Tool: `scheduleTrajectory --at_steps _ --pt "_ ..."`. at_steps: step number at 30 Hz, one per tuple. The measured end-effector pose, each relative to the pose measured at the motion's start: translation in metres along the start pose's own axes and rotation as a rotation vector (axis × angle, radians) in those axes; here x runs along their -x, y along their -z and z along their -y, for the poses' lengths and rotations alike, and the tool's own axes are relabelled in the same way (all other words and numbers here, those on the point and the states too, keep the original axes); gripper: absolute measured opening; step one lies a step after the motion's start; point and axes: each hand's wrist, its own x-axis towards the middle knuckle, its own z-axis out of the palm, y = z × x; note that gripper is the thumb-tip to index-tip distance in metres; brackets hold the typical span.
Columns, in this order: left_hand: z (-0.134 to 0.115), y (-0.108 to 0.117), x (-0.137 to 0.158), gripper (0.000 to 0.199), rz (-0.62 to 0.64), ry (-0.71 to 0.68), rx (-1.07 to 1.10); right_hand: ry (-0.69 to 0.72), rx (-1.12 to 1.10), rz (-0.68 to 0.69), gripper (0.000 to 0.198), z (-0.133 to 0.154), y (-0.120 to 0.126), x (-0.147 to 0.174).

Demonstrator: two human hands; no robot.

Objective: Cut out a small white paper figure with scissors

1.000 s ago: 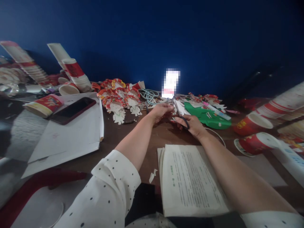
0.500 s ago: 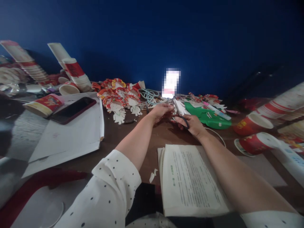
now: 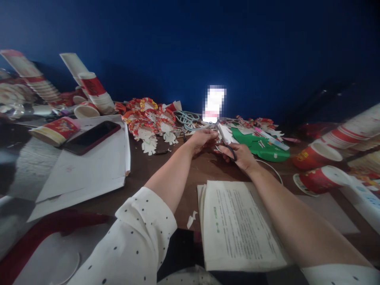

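Note:
Scissors with dark handles are gripped in my right hand, its fingers in the loops; the blades are hard to make out. Close by on the left, my left hand is closed in a pinch, and what sits between its fingertips is too small and blurred to name. White paper cut-outs lie just behind the hands, beside a green sheet. An open book with printed text rests below my right forearm.
Cut red-and-white paper pieces are heaped behind at left. A lit, blurred-out screen stands behind the hands. A dark phone lies on white sheets. Stacked paper cups and tipped cups flank both sides.

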Motion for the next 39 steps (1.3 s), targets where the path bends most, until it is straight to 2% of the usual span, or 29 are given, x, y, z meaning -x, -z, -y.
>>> scheduleTrajectory --at_steps 13,25,39 --pt "-0.001 -0.006 0.005 0.02 -0.016 0.004 0.067 -0.009 -0.049 -0.018 0.055 -0.003 -0.001 -0.001" --pt "0.001 -0.006 0.0 0.02 -0.018 0.005 0.066 -0.069 -0.253 0.01 0.053 -0.01 -0.003 -0.002" --pt "0.001 -0.005 0.001 0.021 -0.009 0.006 0.026 -0.006 -0.028 0.001 0.053 0.0 0.001 0.001"
